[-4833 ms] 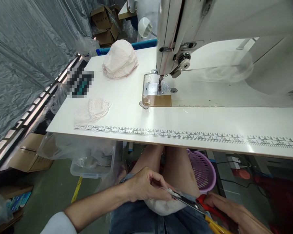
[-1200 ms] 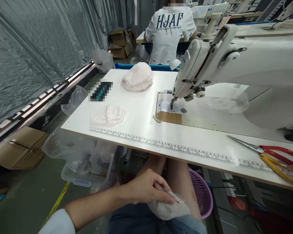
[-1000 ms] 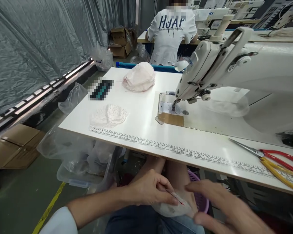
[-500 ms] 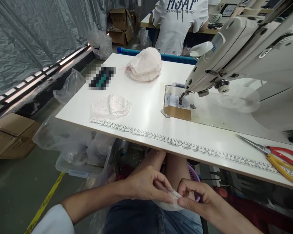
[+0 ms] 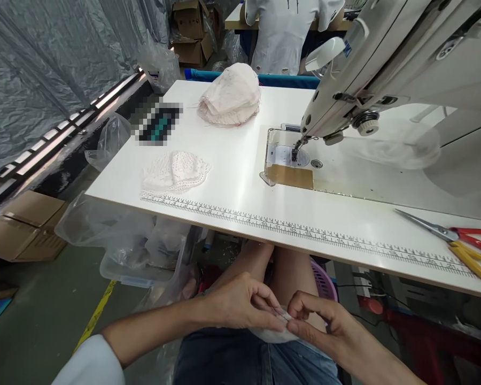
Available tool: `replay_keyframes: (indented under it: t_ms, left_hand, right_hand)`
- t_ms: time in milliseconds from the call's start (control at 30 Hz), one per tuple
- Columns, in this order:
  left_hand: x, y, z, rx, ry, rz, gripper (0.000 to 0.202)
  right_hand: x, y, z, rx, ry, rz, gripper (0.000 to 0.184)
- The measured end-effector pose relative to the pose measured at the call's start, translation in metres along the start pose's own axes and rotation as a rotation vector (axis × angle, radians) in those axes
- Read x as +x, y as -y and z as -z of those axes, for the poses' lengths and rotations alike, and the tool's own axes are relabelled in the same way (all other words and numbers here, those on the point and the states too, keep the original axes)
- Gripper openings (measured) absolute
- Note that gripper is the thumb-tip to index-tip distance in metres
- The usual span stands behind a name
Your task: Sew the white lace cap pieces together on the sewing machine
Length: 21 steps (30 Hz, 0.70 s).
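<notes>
Over my lap, a small piece of white fabric (image 5: 273, 335) is pinched between my two hands. My left hand (image 5: 246, 305) grips its left part with thumb and fingers. Close beside it, my right hand (image 5: 318, 323) pinches the edge of the same fabric. Part of the cloth is hidden behind my fingers. On the white table (image 5: 232, 176) above my hands lie a white lace fabric piece (image 5: 175, 172) and, farther back, a stack of pale pink fabric pieces (image 5: 231, 96).
A sewing machine (image 5: 344, 96) takes up the table's right side. Scissors with red and yellow handles (image 5: 451, 235) lie near the right front edge, by a printed ruler (image 5: 264, 220). A co-worker (image 5: 278, 37) sits beyond the table. Plastic bags and a cardboard box (image 5: 26, 224) are at left.
The camera view has shifted slightly, so the table and machine sit a little differently in it. Both hands keep hold of the fabric, with only small finger movement.
</notes>
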<state>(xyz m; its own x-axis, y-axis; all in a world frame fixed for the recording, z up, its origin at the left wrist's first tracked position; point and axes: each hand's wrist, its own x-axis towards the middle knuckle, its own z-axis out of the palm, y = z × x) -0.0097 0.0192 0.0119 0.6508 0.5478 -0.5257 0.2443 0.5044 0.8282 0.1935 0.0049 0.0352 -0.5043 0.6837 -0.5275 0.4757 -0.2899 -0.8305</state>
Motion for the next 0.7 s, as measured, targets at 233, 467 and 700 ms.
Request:
replay_keyframes:
  t_ms: [233, 467, 700]
  left_hand:
    - [0.001, 0.001, 0.001, 0.042, 0.033, -0.021, 0.04]
    - [-0.001, 0.0, 0.005, -0.027, 0.059, -0.04, 0.033]
    - [-0.014, 0.002, 0.018, 0.054, 0.05, -0.125, 0.033]
  right_hand:
    - [-0.001, -0.009, 0.001, 0.012, -0.009, -0.001, 0.025]
    - [0.002, -0.003, 0.001, 0.129, 0.059, -0.032, 0.027]
    - [0.01, 0.015, 0.004, 0.244, 0.085, -0.042, 0.033]
